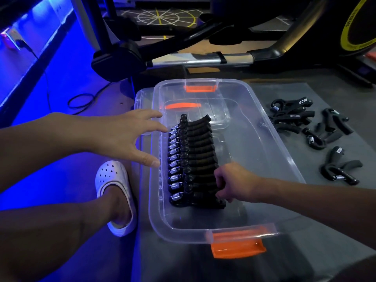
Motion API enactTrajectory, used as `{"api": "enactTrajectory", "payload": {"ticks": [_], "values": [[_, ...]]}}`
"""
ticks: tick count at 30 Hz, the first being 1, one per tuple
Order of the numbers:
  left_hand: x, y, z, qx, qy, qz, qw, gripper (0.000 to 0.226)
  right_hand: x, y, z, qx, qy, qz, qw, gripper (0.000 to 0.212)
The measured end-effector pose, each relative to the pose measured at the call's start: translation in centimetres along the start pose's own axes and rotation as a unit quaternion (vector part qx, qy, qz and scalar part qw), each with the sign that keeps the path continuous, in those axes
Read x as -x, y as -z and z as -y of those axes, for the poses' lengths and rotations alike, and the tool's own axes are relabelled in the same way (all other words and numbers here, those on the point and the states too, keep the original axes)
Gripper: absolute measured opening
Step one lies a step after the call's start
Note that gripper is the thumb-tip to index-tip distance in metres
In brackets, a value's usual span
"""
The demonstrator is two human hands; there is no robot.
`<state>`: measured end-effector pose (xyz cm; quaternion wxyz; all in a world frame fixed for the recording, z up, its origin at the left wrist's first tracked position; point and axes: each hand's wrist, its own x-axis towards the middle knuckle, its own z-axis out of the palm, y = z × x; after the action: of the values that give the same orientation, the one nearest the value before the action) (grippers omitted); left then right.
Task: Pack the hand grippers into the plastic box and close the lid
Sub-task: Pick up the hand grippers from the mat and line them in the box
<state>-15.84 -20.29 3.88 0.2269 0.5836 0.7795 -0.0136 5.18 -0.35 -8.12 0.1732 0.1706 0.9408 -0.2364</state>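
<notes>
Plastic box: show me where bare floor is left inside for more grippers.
Free: the strip between the packed row and the plastic box's right wall, and the near end by the orange latch. Crowded: along the left wall.

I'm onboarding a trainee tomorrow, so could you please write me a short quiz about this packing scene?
1. True or false: the plastic box is closed with its lid.
2. Where do the loose hand grippers lie? A inside the box; B on the mat, right of the box; C under the box.
3. Which hand reaches into the box and grips the near end of the packed row?
Key: 1 false, the box is open. 2 B. 3 The right hand.
</notes>
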Motion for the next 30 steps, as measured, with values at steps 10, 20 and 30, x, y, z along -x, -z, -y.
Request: {"api": "enactTrajectory", "payload": {"ticks": [10,20,30], "values": [[0.0,0.0,-0.4,0.006,0.006,-0.002,1.0,0.087,0.0,-0.1,-0.3,-0.083,-0.023,0.001,0.996,0.034],[-0.1,0.1,-0.3,0.003,0.002,0.005,1.0,0.089,0.1,-0.1,-0.3,-0.142,-0.038,0.01,0.989,0.032],[-1.5,1.4,-1.3,-0.051,-0.013,-0.013,0.999,0.088,1.1,2.0,0.4,-0.105,-0.029,0.0,0.994,0.025]]}}
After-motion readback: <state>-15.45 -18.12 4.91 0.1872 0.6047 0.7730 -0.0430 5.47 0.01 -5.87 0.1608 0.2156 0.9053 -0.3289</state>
